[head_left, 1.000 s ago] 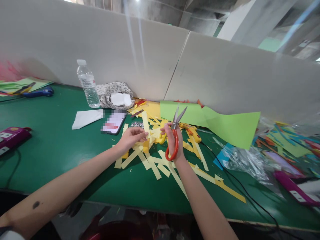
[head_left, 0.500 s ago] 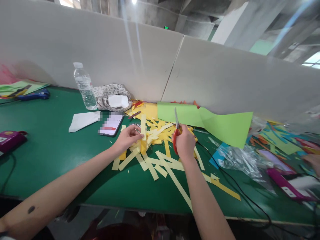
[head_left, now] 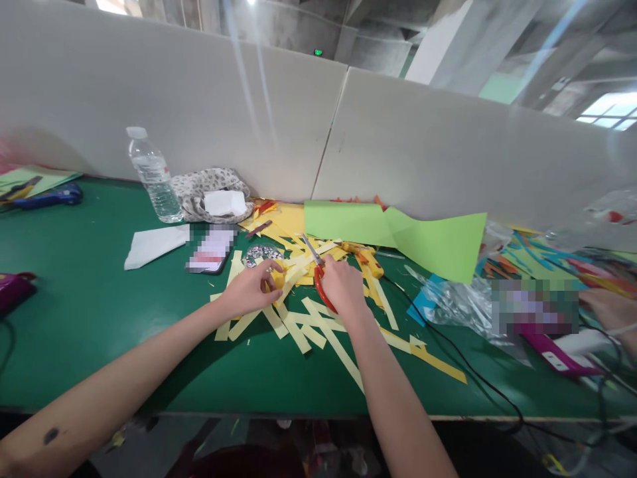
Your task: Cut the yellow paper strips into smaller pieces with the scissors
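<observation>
My left hand (head_left: pixel 253 289) is curled, thumb and fingers closed round a small yellow paper piece (head_left: pixel 279 279) that they partly hide. Just to the right, my right hand (head_left: pixel 342 289) grips a pair of scissors (head_left: pixel 320 277) by the red handles. Their blades point up and left over the pile of cut paper, and look closed. Pale yellow paper strips (head_left: pixel 293 326) lie loosely under and in front of both hands. Behind my left hand is a patch of small shiny beads or gems (head_left: pixel 263 253). A yellow glue gun (head_left: pixel 365 255) rests behind my right hand.
Green paper (head_left: pixel 438 242) leans by the grey partition (head_left: pixel 423 139). At left stand a water bottle (head_left: pixel 156 179), a phone (head_left: pixel 213 249) and a white tissue (head_left: pixel 156 244). Clear plastic (head_left: pixel 455 309) and a black cable (head_left: pixel 478 372) lie right, near another person's hand (head_left: pixel 612 312).
The scissors have swung left and down towards my left hand. The pale strip that stood upright in my left fingers no longer shows there. The whole view has shifted slightly.
</observation>
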`<action>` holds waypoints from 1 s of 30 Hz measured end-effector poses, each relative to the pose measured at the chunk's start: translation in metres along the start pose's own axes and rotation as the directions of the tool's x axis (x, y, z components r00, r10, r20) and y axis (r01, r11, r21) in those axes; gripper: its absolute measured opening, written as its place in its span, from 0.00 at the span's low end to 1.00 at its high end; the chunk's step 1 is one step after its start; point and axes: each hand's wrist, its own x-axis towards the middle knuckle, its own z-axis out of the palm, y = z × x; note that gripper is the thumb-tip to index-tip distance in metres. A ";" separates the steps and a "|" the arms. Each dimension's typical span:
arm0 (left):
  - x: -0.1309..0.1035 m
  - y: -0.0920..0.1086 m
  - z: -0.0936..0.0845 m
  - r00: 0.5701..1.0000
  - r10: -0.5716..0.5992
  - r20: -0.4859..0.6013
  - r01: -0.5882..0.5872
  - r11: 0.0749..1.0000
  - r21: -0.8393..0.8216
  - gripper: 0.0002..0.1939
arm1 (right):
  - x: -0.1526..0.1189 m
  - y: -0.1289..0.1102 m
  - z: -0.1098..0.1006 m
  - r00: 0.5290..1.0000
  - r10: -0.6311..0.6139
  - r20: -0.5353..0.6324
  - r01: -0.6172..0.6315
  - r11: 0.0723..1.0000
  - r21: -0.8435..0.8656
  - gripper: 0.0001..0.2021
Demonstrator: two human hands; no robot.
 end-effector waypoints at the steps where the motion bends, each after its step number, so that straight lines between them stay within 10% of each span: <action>1: 0.000 0.000 0.001 1.000 0.002 0.010 -0.002 0.999 0.042 0.16 | 0.000 -0.001 0.000 1.000 0.006 0.000 -0.006 1.000 0.007 0.11; 8: 0.001 -0.002 0.003 0.995 0.097 -0.033 -0.093 0.989 0.115 0.09 | 0.005 0.007 0.001 0.996 0.086 0.006 -0.085 0.971 0.224 0.13; 11: 0.000 0.000 0.005 0.979 0.178 -0.097 -0.171 0.982 0.079 0.13 | 0.005 0.010 -0.001 0.995 0.054 0.087 -0.098 0.755 0.648 0.13; 15: -0.001 0.004 0.004 0.920 0.351 -0.174 -0.338 0.936 0.101 0.22 | -0.001 0.004 -0.006 0.960 -0.193 0.204 -0.182 0.127 0.975 0.18; 21: 0.001 0.003 0.004 0.909 0.367 -0.197 -0.362 0.930 0.063 0.11 | -0.010 -0.005 -0.016 0.853 -0.486 0.191 -0.189 0.053 0.981 0.16; 30: 0.000 0.006 0.006 0.943 0.220 -0.248 -0.247 0.966 -0.082 0.08 | -0.009 -0.011 -0.015 0.901 -0.403 0.160 -0.148 0.062 0.987 0.18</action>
